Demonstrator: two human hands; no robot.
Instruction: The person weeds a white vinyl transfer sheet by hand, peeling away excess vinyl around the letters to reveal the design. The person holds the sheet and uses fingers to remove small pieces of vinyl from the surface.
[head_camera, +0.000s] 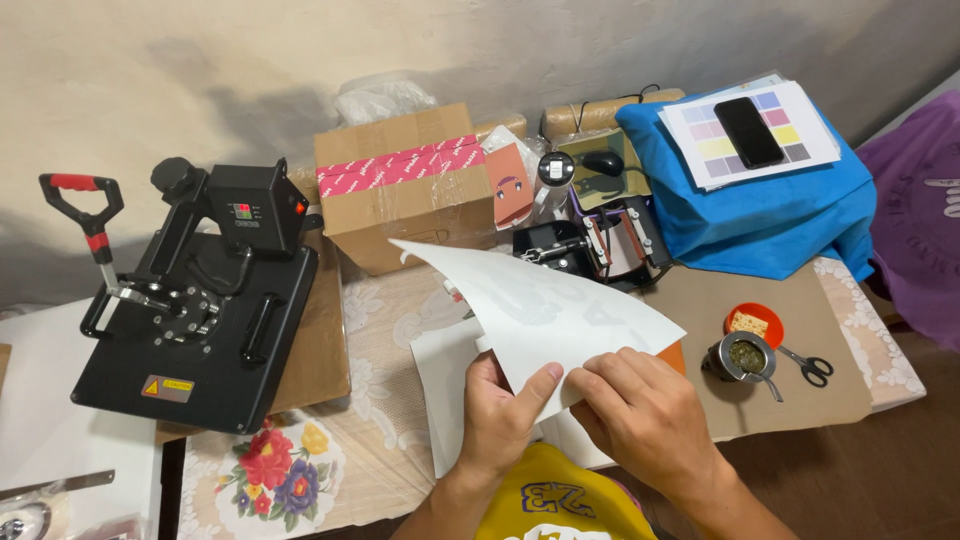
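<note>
At the far left of the surface (400, 470) sits a black heat press (195, 310), its red-gripped handle (85, 205) raised up and back, and its plate resting on a brown board that keeps it off the lace cloth. Right of it stands a cardboard box (405, 185) banded with pink tape, pushed back toward the wall so the near middle stays free for work. There, near the person, the left hand (500, 415) pinches the near edge of a white sheet (540, 310), thumb on top and fingers (490, 375) curled under it, so the sheet lifts and curls away from a second white sheet lying flat beneath. The right hand (650, 410) lies just beside it, fingers (610, 370) bent and pressed on the same near edge, seemingly gripping the sheet at its corner as if parting one layer from another. A yellow shirt (560, 500) shows at the near edge below the hands. Farther back, a small black mug press (595, 245) stands behind the sheet. To the right, a cup with a metal straw (745, 357), an orange dish (752, 320) and scissors (812, 368) lie on brown paper, within easy reach. Far right, a phone (748, 130) rests on a colour chart atop folded blue cloth (770, 220).
</note>
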